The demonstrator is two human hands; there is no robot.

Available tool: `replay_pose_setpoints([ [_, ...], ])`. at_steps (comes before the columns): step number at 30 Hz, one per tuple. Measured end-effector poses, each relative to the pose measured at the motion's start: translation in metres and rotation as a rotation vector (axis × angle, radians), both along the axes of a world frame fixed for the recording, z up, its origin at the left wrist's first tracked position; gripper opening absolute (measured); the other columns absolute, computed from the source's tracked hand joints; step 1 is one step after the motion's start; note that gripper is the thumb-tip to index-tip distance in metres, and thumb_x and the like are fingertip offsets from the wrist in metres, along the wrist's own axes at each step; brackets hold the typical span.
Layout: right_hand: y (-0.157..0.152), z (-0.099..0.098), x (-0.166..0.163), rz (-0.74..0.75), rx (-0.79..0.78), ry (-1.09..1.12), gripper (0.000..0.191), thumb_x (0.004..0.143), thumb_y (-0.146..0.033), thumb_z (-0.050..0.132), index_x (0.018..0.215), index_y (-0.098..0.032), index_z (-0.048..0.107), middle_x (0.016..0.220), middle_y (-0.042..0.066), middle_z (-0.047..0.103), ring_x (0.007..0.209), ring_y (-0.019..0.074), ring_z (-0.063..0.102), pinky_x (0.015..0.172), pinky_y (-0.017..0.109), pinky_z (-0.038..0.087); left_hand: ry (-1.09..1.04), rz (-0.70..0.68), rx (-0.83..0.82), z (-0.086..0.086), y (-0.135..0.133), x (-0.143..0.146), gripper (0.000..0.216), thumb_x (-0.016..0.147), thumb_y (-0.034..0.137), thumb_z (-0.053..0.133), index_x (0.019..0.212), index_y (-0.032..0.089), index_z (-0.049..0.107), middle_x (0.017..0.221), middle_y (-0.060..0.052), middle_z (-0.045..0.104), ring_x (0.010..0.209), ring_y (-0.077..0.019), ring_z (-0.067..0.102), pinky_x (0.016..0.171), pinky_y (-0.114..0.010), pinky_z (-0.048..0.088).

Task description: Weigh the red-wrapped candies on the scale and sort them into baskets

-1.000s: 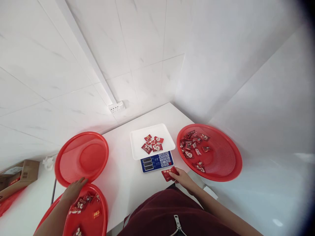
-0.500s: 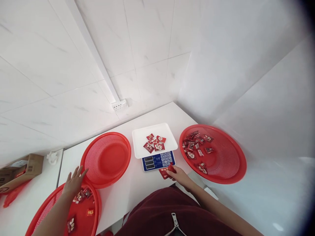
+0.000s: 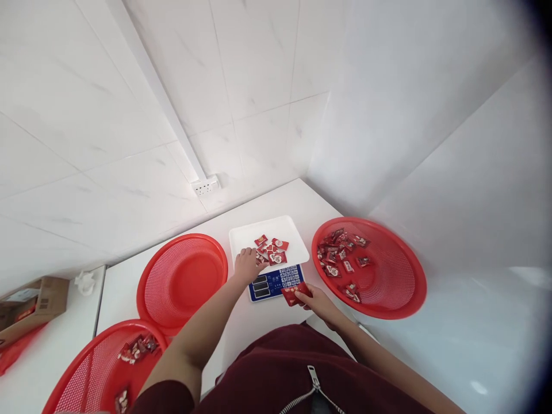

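Observation:
My left hand [image 3: 247,265] is over the near left side of the white scale tray [image 3: 242,234]. Its fingers and thumb are apart around a small red candy packet, partly covered by the hand; a firm grip on it does not show. Several more red candy packets [image 3: 277,257] lie together in the middle of the tray. In front of the blue keypad of the digital scale [image 3: 274,283], my right hand [image 3: 315,301] pinches a flat red packet [image 3: 291,295] between thumb and fingers.
Right of the scale, a red mesh basket [image 3: 399,287] holds several wrapped candies. Another red basket [image 3: 190,276] stands left of the scale, overlapping a nearer basket [image 3: 77,368] with a few candies. A cardboard box [image 3: 52,302] and crumpled tissue [image 3: 84,283] are far left.
My left hand has moved right, from above the near left basket to the packets on the scale tray. My right hand still holds the red packet in nearly the same place.

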State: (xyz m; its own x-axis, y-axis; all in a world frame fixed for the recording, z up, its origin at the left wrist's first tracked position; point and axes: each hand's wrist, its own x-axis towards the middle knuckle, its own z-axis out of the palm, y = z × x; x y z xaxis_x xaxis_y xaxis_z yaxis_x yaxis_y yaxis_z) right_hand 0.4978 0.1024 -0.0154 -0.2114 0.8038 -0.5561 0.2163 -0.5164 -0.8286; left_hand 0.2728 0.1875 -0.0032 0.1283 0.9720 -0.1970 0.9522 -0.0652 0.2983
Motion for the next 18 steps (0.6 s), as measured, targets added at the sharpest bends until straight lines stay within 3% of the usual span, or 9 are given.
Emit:
replay_pose_setpoints([
  [3, -0.001, -0.007, 0.007, -0.042, -0.012, -0.005, 0.041, 0.069, -0.049, 0.059, 0.092, -0.016, 0.058, 0.079, 0.004, 0.067, 0.068, 0.0148, 0.057, 0.063, 0.027, 0.042, 0.009, 0.049, -0.018, -0.012, 0.008, 0.01, 0.048, 0.07, 0.044, 0.063, 0.105, 0.013, 0.05, 0.114, -0.017, 0.052, 0.113, -0.0315, 0.042, 0.09, -0.042, 0.033],
  [7, 0.001, -0.01, 0.015, -0.098, -0.007, -0.013, 0.041, 0.068, -0.05, 0.06, 0.09, -0.016, 0.059, 0.078, 0.004, 0.067, 0.069, 0.0155, 0.058, 0.063, 0.028, 0.043, -0.037, 0.114, -0.043, -0.021, 0.009, 0.008, 0.041, 0.068, 0.034, 0.066, 0.099, 0.016, 0.047, 0.112, -0.014, 0.053, 0.111, -0.0286, 0.045, 0.087, -0.037, 0.035],
  [10, 0.011, -0.006, 0.021, -0.173, 0.026, -0.021, 0.039, 0.067, -0.049, 0.061, 0.087, -0.016, 0.058, 0.078, 0.005, 0.066, 0.07, 0.0168, 0.059, 0.063, 0.029, 0.045, -0.109, 0.181, -0.074, -0.021, 0.006, 0.007, 0.032, 0.075, 0.031, 0.058, 0.101, 0.019, 0.043, 0.097, -0.009, 0.06, 0.092, -0.0213, 0.056, 0.075, -0.031, 0.04],
  [13, 0.026, -0.001, 0.031, -0.26, 0.061, 0.003, 0.038, 0.066, -0.048, 0.063, 0.087, -0.017, 0.057, 0.08, 0.006, 0.066, 0.071, 0.0185, 0.059, 0.064, 0.03, 0.047, -0.183, 0.249, -0.056, -0.011, 0.0, -0.008, 0.025, 0.083, 0.029, 0.047, 0.105, 0.021, 0.04, 0.092, -0.004, 0.062, 0.079, -0.0154, 0.06, 0.066, -0.026, 0.041],
  [18, 0.046, 0.001, 0.052, -0.416, 0.114, -0.014, 0.035, 0.066, -0.047, 0.063, 0.085, -0.018, 0.054, 0.081, 0.007, 0.064, 0.069, 0.0189, 0.06, 0.066, 0.032, 0.049, -0.163, 0.435, 0.046, 0.018, -0.024, -0.072, 0.026, 0.086, 0.03, 0.037, 0.109, 0.02, 0.041, 0.102, -0.009, 0.059, 0.092, -0.02, 0.058, 0.071, -0.03, 0.045],
])
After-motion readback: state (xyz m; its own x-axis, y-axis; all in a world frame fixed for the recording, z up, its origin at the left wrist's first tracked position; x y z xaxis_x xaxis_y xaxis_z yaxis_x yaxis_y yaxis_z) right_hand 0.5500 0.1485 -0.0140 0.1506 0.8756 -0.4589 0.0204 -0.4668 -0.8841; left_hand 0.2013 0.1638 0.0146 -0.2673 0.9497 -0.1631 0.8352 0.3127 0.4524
